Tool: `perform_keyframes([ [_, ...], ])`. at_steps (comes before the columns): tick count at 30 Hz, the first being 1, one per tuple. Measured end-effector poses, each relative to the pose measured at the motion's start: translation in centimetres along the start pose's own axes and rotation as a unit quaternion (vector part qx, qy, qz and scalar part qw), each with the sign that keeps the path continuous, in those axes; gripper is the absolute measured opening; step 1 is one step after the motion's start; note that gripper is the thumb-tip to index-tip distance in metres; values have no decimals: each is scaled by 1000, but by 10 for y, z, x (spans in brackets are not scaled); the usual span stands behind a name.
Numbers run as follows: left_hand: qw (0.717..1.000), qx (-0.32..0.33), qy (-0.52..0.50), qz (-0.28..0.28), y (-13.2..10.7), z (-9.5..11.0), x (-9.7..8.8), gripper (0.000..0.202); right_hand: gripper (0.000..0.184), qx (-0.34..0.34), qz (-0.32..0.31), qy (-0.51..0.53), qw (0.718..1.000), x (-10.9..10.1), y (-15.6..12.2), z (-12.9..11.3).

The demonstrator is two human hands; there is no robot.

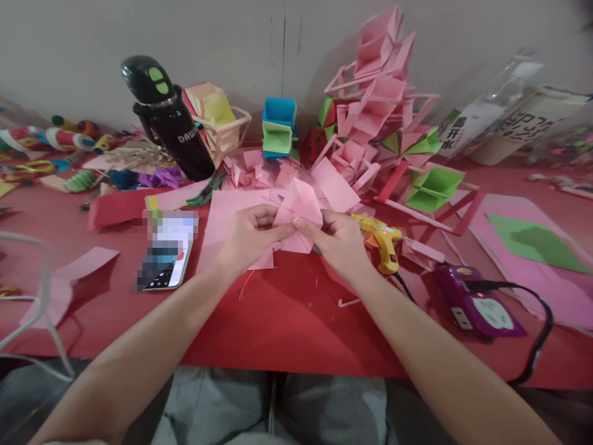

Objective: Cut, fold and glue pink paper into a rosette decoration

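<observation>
A folded pink paper piece is held just above the red table, pinched from both sides. My left hand grips its left edge with thumb and fingers closed. My right hand pinches its right edge, fingers curled. Flat pink sheets lie under and behind the hands. A yellow glue gun rests on the table just right of my right hand.
A phone lies to the left, and a black bottle stands behind it. A heap of folded pink paper and green paper shapes fills the back. A purple power block with a black cable sits at right.
</observation>
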State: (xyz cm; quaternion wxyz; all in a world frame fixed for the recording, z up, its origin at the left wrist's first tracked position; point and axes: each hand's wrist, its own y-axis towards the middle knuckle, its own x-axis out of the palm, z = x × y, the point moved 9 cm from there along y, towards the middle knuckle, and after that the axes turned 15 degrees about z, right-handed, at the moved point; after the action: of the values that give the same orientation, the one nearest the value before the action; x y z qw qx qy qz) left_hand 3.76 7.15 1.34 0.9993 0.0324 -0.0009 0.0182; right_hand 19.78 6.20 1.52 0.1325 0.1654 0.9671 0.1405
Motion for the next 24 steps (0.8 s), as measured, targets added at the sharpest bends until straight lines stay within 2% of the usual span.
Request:
perform_keyframes([
  [8, 999, 33, 7, 12, 2, 4, -7, 23, 50, -11, -48, 8, 999, 5, -1, -5],
  [12, 999, 24, 25, 10, 3, 3, -7, 24, 52, -11, -50, 22, 998, 4, -1, -4],
  [17, 1000, 16, 17, 15, 4, 3, -9, 40, 55, 1, -29, 25, 999, 0, 0, -3],
  [21, 999, 11, 23, 21, 5, 1, -14, 33, 55, 9, -67, 39, 997, 4, -1, -4],
  [24, 1000, -1, 21, 16, 7, -3, -14, 31, 56, 0, -62, 32, 998, 2, 1, -5],
])
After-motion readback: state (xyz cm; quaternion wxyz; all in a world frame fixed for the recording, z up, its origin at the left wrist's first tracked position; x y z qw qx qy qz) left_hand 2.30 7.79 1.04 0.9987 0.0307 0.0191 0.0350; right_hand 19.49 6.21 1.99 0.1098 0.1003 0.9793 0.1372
